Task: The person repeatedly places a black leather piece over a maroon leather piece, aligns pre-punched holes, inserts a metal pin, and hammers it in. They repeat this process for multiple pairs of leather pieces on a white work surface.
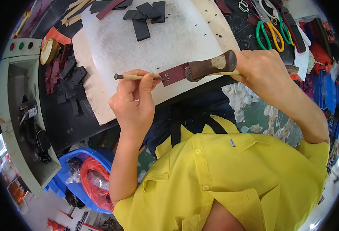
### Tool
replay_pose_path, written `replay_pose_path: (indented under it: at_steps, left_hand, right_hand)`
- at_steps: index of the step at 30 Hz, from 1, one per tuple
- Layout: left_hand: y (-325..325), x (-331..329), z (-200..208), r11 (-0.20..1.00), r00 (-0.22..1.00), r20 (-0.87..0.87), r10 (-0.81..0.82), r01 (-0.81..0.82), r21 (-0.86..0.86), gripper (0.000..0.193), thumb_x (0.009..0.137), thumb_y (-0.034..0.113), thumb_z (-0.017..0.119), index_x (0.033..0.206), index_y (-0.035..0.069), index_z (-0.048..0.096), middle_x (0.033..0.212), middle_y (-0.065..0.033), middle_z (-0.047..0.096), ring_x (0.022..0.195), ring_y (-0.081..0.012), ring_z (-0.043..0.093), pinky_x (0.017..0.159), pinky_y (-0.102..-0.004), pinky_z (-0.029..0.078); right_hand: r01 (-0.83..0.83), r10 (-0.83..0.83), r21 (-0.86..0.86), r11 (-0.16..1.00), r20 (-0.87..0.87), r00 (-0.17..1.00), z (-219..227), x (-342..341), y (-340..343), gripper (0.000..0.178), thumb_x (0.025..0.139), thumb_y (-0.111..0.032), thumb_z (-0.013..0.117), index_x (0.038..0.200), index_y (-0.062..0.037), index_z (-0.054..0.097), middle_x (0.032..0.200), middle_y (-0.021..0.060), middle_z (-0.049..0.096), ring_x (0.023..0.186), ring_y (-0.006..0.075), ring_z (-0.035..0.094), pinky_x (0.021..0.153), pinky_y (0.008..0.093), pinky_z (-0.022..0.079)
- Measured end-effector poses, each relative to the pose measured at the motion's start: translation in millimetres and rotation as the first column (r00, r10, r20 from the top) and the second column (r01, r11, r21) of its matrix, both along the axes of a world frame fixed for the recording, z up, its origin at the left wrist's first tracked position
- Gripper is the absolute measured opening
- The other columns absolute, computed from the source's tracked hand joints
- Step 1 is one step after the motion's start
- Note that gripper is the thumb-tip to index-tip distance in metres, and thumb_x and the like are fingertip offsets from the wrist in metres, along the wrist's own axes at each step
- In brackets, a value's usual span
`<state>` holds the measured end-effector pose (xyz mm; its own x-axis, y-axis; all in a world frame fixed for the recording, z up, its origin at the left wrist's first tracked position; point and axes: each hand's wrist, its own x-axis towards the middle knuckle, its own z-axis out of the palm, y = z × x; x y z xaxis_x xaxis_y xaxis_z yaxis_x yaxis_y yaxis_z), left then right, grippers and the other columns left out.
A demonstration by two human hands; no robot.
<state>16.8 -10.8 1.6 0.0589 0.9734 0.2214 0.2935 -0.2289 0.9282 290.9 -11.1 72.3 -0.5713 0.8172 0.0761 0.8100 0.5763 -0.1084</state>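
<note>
My left hand (134, 94) is closed on a hole punch (130, 77), a thin rod with a pale wrapped grip and a flat metal head at its left end. Its tip end is beside a dark red leather strip (173, 75) with small holes, at the near edge of the white work sheet (169, 38). My right hand (260, 67) grips the handle of a hammer (212, 67). The dark, worn hammer head hides the right end of the strip. Whether my left fingers also touch the strip, I cannot tell.
Black leather strips (148, 13) and tiny dark offcuts lie on the sheet. Black and dark red pieces (74, 79) are heaped at the left, near a grey metal housing (17, 77). Scissors (275, 36) with coloured handles lie far right. A blue bin (71, 154) stands lower left.
</note>
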Motion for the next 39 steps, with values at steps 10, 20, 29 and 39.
replay_pose_path:
  at_steps: [10,20,29,39]
  left_hand:
    - [6,2,6,0.986,0.991,-0.097,-0.088,0.101,0.133,0.011,0.090,-0.004,0.068,0.085,-0.006,0.058,0.087,-0.0142,0.071,0.076,-0.0188,0.074,0.066,-0.0253,0.058]
    - [5,2,12,0.991,0.971,-0.204,-0.127,0.133,0.012,0.009,0.096,0.001,0.062,0.092,-0.007,0.059,0.091,-0.0116,0.071,0.080,-0.0175,0.072,0.072,-0.0270,0.060]
    - [3,5,9,0.952,0.907,-0.414,-0.071,0.186,0.243,0.012,0.087,-0.002,0.070,0.086,-0.001,0.057,0.079,-0.0099,0.068,0.060,-0.0221,0.067,0.053,-0.0291,0.051]
    - [-1,12,13,0.917,0.824,-0.566,-0.008,0.232,0.325,0.015,0.088,0.003,0.069,0.084,0.001,0.054,0.073,-0.0110,0.066,0.058,-0.0299,0.065,0.050,-0.0365,0.049]
  right_hand:
    - [-0.004,0.004,0.002,1.000,-0.026,1.000,-1,0,0,0.018,0.080,-0.010,0.067,0.087,-0.0081,0.050,0.057,0.0091,0.054,0.053,0.0298,0.060,0.044,0.0403,0.042]
    - [-0.008,0.007,-0.012,1.000,-0.011,1.000,1,0,0,0.019,0.080,-0.009,0.068,0.088,-0.0083,0.051,0.059,0.0089,0.055,0.054,0.0302,0.060,0.045,0.0403,0.043]
    - [0.002,-0.001,0.007,1.000,-0.017,1.000,0,-1,-3,0.020,0.081,-0.011,0.069,0.090,-0.0081,0.051,0.060,0.0100,0.057,0.056,0.0312,0.062,0.048,0.0411,0.046]
    - [0.177,-0.061,0.090,0.980,-0.713,0.699,69,-30,21,0.013,0.093,-0.016,0.068,0.091,-0.0034,0.063,0.064,0.0016,0.060,0.059,0.0165,0.063,0.054,0.0274,0.047]
